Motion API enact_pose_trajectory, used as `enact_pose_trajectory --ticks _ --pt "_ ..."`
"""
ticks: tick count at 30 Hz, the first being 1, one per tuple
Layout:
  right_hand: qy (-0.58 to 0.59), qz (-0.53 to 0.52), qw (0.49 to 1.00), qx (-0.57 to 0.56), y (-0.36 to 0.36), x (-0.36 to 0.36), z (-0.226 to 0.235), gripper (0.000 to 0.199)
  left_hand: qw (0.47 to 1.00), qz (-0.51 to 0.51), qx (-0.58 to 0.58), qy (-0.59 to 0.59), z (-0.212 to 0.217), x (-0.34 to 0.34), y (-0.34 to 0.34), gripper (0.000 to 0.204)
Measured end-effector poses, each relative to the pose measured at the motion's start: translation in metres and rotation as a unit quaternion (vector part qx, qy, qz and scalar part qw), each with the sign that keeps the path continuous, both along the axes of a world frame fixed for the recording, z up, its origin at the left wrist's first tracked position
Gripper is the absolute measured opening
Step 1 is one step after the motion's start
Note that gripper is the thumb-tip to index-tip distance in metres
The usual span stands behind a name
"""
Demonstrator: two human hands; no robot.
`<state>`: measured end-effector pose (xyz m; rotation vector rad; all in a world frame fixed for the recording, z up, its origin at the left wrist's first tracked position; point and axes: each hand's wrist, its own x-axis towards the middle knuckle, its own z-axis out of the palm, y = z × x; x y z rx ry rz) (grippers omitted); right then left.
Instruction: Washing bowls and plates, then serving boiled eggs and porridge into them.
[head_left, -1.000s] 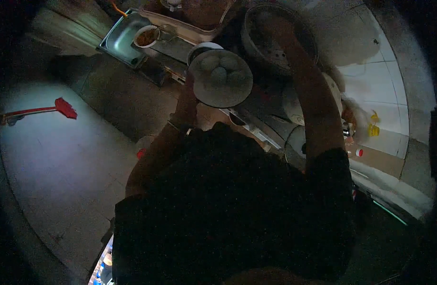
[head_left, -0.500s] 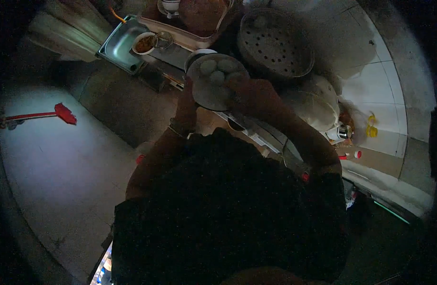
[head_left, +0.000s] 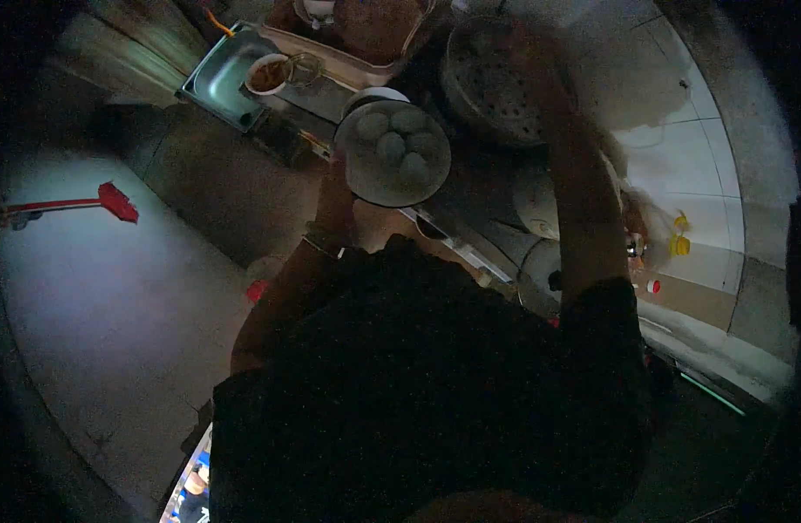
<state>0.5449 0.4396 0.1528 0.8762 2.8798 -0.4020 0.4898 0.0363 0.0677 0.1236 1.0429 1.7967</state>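
My left hand [head_left: 339, 181] grips the near left edge of a round plate [head_left: 383, 193], its fingers partly hidden under the rim. Several pale, rounded lumps [head_left: 390, 146] lie on the plate; the dim light hides whether they are dough balls or eggs. My right hand [head_left: 536, 48] is stretched out over a large round steamer tray [head_left: 483, 96] with many holes. Darkness and blur hide its fingers and anything in them. Just behind the plate shows the rim of a white bowl [head_left: 374, 92].
A metal sink [head_left: 219, 83] lies at the far left, beside a small bowl of brownish food [head_left: 267, 76] and a glass dish [head_left: 305, 70]. A large rectangular tray [head_left: 366, 65] stands at the back. A pale rounded vessel [head_left: 536, 205] sits below the steamer. Yellow-capped bottle [head_left: 679, 246] stands right.
My right hand has left the plate and moved up and right over the steamer tray. The plate has shifted slightly left in my left hand, and its lumps now show uncovered.
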Motion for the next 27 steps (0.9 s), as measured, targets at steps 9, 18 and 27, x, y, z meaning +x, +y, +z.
enact_pose_trajectory --ticks 9,18,27 --pt "-0.023 -0.040 0.998 0.048 0.021 -0.041 -0.036 0.050 0.972 0.002 -0.039 0.231 -0.047 -0.013 -0.002 0.057" --pt "0.193 0.035 0.971 0.137 -0.086 -0.004 0.010 0.047 0.942 0.089 -0.026 0.323 -0.032 -0.001 0.004 0.061" --pt "0.228 0.216 0.949 0.028 -0.289 0.021 0.004 0.051 0.966 0.022 -0.091 0.240 -0.033 0.006 0.005 0.061"
